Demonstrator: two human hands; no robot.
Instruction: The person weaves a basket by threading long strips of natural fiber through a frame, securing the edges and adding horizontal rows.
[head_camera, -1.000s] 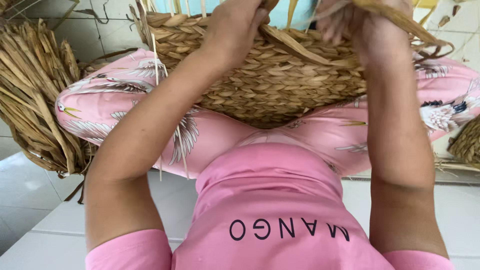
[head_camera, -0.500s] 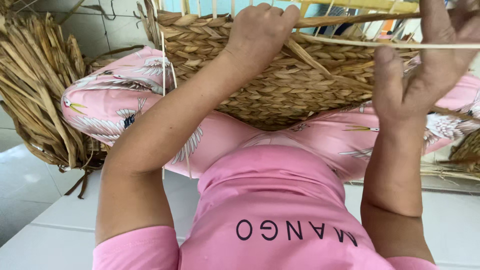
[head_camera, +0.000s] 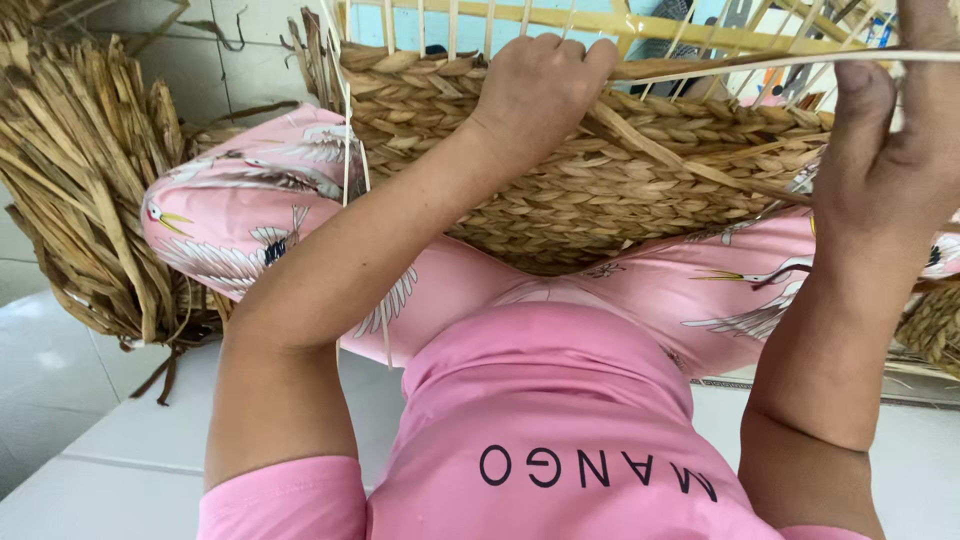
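Woven basket (head_camera: 620, 170) rests on the lap; left hand (head_camera: 535, 90) stays clenched on its rim, right hand (head_camera: 890, 150) has risen, pulling a strand (head_camera: 760, 65) taut.

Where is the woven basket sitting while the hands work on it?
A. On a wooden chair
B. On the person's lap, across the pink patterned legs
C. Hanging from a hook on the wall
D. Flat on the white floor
B. The woven basket rests on the pink patterned legs, with the left hand gripping its rim and the right hand pulling a thin strand.
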